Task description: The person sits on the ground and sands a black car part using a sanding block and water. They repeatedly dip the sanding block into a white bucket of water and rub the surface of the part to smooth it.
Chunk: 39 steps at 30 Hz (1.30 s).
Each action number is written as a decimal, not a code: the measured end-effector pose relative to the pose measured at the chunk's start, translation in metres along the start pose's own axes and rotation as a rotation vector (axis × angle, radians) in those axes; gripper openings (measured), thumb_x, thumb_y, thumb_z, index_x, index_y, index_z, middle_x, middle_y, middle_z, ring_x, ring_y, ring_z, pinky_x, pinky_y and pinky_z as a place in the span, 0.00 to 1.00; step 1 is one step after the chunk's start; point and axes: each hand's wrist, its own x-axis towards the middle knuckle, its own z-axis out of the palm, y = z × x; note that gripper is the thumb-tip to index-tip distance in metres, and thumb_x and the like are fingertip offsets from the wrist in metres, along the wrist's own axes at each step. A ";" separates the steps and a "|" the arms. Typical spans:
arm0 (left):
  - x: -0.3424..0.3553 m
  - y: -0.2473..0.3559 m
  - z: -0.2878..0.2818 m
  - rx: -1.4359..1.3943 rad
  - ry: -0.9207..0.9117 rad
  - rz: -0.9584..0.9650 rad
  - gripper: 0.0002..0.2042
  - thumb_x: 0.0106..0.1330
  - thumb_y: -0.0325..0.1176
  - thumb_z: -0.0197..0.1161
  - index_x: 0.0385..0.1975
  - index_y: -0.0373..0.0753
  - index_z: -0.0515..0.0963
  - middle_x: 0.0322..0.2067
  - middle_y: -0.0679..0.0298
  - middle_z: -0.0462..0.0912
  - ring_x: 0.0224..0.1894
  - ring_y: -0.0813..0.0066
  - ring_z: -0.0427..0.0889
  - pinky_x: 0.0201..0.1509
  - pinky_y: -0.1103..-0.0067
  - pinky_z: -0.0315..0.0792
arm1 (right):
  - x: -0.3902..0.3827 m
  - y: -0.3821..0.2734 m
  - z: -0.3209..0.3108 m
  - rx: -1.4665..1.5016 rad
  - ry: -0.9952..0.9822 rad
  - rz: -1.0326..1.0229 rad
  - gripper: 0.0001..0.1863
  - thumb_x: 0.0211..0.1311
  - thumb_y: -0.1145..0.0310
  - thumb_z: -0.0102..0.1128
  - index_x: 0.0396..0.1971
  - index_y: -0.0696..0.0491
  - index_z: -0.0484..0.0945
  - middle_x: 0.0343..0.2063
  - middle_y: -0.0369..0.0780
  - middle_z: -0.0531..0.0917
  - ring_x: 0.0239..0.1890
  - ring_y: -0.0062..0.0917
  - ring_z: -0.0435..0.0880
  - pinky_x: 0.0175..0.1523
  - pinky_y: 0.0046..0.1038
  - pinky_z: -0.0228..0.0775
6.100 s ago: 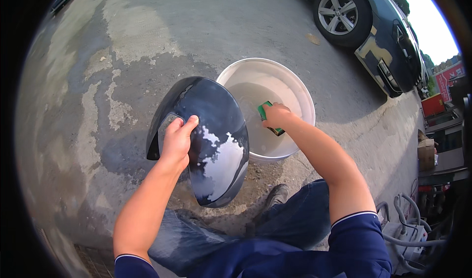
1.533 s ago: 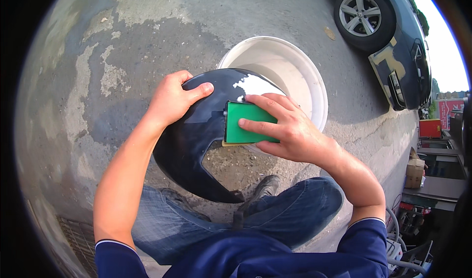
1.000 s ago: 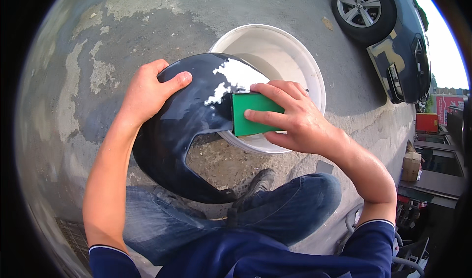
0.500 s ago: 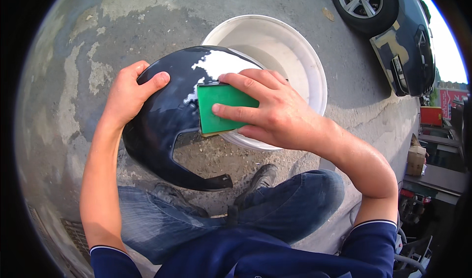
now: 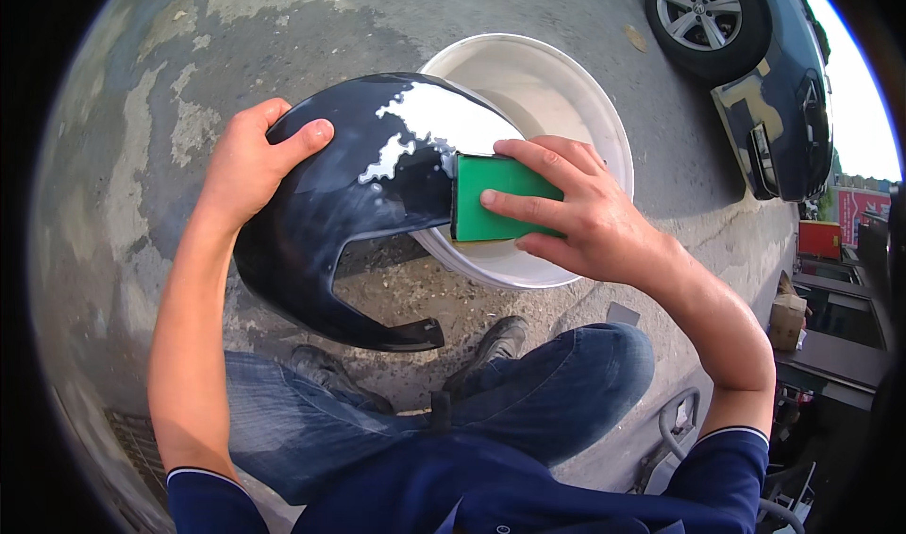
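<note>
A glossy black curved car body panel (image 5: 302,223), seemingly a fender, lies tilted in front of me, with its right part over the rim of a white round tub (image 5: 618,147). Bright white glare covers part of its wet-looking upper surface. My left hand (image 5: 250,171) grips the panel's upper left edge, thumb on top and fingers behind it. Under my right hand (image 5: 590,213) is a green sanding block (image 5: 483,175), held with spread fingers and pressed flat near the panel's right end. The block's underside is mostly hidden.
A dark car (image 5: 793,109) with a silver-rimmed wheel (image 5: 700,10) stands at the upper right. A red box (image 5: 819,240) and a cardboard carton (image 5: 786,322) are at the far right. My shoes (image 5: 495,341) rest on concrete below the panel. A floor grate (image 5: 137,449) lies lower left.
My right hand has slid the sanding block rightward along the panel, from its middle toward its right end. The left hand keeps its grip, and the panel has shifted slightly.
</note>
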 end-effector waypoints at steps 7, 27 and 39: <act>-0.001 0.005 0.010 0.037 -0.014 0.032 0.22 0.66 0.49 0.79 0.36 0.32 0.82 0.30 0.63 0.87 0.32 0.79 0.82 0.39 0.75 0.77 | 0.005 -0.004 -0.002 0.079 -0.003 0.008 0.31 0.48 0.70 0.80 0.57 0.41 0.87 0.66 0.45 0.78 0.66 0.44 0.76 0.69 0.48 0.70; 0.003 0.014 0.029 0.148 -0.035 0.076 0.24 0.67 0.49 0.78 0.32 0.30 0.81 0.26 0.59 0.86 0.30 0.75 0.83 0.35 0.71 0.77 | 0.045 -0.064 0.038 0.013 0.110 -0.059 0.34 0.45 0.67 0.80 0.59 0.42 0.85 0.68 0.47 0.76 0.64 0.43 0.78 0.62 0.48 0.71; -0.012 0.003 0.024 -0.007 0.032 0.005 0.23 0.75 0.50 0.71 0.30 0.33 0.78 0.23 0.67 0.79 0.28 0.82 0.74 0.33 0.75 0.71 | 0.037 -0.035 0.032 -0.053 0.237 0.271 0.33 0.50 0.62 0.81 0.61 0.43 0.86 0.60 0.49 0.80 0.58 0.46 0.80 0.61 0.48 0.76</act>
